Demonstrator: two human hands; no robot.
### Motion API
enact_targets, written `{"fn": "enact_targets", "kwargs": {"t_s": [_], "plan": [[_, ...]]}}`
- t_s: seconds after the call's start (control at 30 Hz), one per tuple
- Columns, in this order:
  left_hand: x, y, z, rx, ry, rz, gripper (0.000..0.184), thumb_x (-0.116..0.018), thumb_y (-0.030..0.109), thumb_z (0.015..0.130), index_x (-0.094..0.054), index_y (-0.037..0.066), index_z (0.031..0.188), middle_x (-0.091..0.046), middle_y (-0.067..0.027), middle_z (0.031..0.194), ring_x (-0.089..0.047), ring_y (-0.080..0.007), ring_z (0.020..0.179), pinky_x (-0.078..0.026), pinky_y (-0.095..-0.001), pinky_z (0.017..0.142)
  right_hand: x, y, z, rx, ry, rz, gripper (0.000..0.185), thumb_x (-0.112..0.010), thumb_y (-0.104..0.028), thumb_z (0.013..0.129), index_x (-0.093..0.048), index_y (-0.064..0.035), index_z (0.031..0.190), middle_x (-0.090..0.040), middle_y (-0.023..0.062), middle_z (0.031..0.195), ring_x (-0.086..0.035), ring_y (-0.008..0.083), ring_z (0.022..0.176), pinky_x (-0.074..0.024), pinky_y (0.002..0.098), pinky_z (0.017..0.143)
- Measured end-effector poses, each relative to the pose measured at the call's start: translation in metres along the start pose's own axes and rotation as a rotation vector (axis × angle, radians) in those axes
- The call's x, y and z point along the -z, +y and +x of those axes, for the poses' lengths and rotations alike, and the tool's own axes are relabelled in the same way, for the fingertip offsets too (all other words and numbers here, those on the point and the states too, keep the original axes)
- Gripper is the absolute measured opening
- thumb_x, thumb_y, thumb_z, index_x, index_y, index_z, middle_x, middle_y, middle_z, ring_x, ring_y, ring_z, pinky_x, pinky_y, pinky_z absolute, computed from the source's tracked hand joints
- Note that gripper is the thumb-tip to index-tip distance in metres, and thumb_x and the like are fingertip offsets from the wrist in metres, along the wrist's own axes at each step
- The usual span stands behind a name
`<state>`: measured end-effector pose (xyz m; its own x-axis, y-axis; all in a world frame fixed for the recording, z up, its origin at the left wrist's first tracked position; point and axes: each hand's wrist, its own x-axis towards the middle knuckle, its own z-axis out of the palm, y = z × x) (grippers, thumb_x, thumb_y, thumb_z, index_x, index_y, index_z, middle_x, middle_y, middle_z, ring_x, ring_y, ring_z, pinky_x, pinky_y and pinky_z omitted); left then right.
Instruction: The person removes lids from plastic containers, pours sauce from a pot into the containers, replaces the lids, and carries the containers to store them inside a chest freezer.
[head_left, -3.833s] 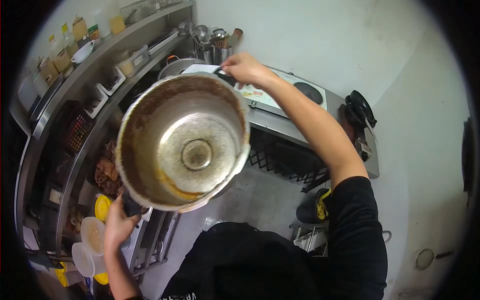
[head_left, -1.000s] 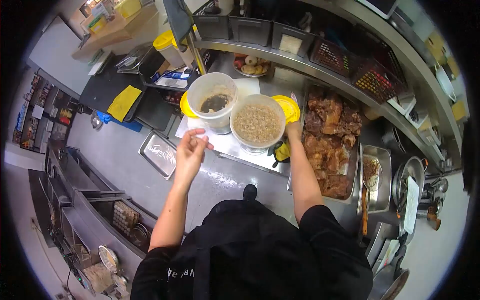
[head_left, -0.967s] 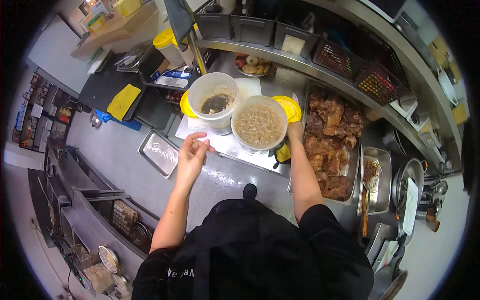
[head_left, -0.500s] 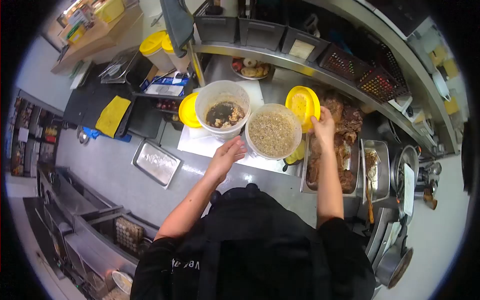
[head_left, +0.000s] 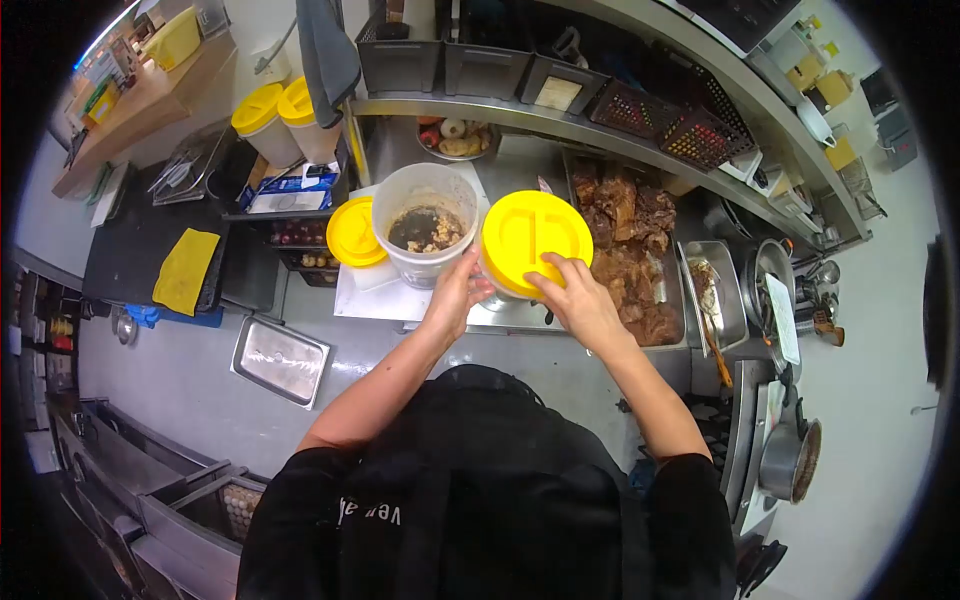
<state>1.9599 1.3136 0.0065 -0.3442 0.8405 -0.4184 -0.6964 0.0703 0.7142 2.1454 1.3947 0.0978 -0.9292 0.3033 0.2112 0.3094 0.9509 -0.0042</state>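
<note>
A yellow lid (head_left: 535,240) lies over the top of the right-hand plastic tub, covering its contents. My right hand (head_left: 580,300) is on the lid's lower right edge, fingers bent over it. Against the left side of that tub rests my left hand (head_left: 460,292), its fingers partly spread and partly hidden behind the tub. To the left, an uncovered clear tub (head_left: 425,262) holds dark liquid with pale lumps. A second yellow lid (head_left: 356,232) lies beside it on a white board (head_left: 362,300).
A tray of browned meat (head_left: 630,255) stands right of the tubs, then a steel pan (head_left: 725,300) with a wooden-handled ladle. Above runs a shelf (head_left: 480,108) with dark crates. An empty metal tray (head_left: 281,360) is at the lower left, and a pot (head_left: 785,460) at the lower right.
The yellow lid in my right hand has moved left, from beside the right-hand tub onto its top. My left hand has come up against that tub's side. The camera view has shifted.
</note>
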Motion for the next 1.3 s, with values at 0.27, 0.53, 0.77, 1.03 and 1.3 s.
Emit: {"fn": "enact_targets", "kwargs": {"t_s": [0.27,0.53,0.77,1.03,1.3], "plan": [[0.000,-0.003,-0.001,-0.041,0.000,-0.076,0.048,-0.056,0.043,0.089,-0.049,0.002,0.112,-0.045,-0.0036,0.093,-0.051,-0.0130,0.078,-0.049,-0.0281,0.069,-0.012,0.007,0.013,0.052,-0.093,0.044,0.039,-0.066,-0.020,0.078,-0.056,-0.0158,0.116,-0.054,0.0113,0.117,-0.059,0.0296,0.100,-0.0526,0.0382,0.078],[-0.002,-0.006,0.001,-0.048,0.013,-0.049,0.057,-0.055,0.048,0.088,-0.048,-0.001,0.116,-0.046,-0.0059,0.096,-0.052,-0.0154,0.080,-0.049,-0.0285,0.069,0.007,0.041,0.047,0.271,-0.075,-0.112,0.042,-0.061,-0.015,0.079,-0.057,-0.0153,0.120,-0.056,0.0121,0.123,-0.054,0.0290,0.113,-0.0457,0.0373,0.094],[-0.014,-0.004,-0.004,-0.041,0.010,-0.072,0.057,-0.055,0.049,0.087,-0.047,-0.001,0.115,-0.048,-0.0071,0.093,-0.053,-0.0159,0.080,-0.051,-0.0314,0.069,-0.007,0.062,0.082,0.427,-0.243,0.001,0.026,-0.054,-0.016,0.083,-0.064,-0.0105,0.106,-0.064,0.0126,0.104,-0.062,0.0263,0.096,-0.0508,0.0360,0.079],[-0.025,-0.008,-0.010,-0.072,0.092,0.013,0.061,-0.055,0.049,0.087,-0.042,-0.002,0.118,-0.050,-0.0084,0.093,-0.051,-0.0139,0.075,-0.052,-0.0327,0.068,-0.029,0.060,0.100,-0.122,-0.334,-0.004,0.040,-0.054,-0.038,0.087,-0.067,-0.0002,0.085,-0.066,0.0204,0.080,-0.065,0.0347,0.075,-0.0519,0.0437,0.069],[-0.029,-0.014,-0.007,-0.064,0.121,-0.064,0.060,-0.053,0.052,0.087,-0.042,0.000,0.114,-0.041,-0.0067,0.090,-0.050,-0.0155,0.074,-0.053,-0.0349,0.067,-0.021,0.054,0.101,-0.368,-0.534,0.127,0.052,-0.047,-0.043,0.090,-0.067,0.0046,0.081,-0.065,0.0241,0.081,-0.065,0.0351,0.078,-0.0514,0.0426,0.073]]}}
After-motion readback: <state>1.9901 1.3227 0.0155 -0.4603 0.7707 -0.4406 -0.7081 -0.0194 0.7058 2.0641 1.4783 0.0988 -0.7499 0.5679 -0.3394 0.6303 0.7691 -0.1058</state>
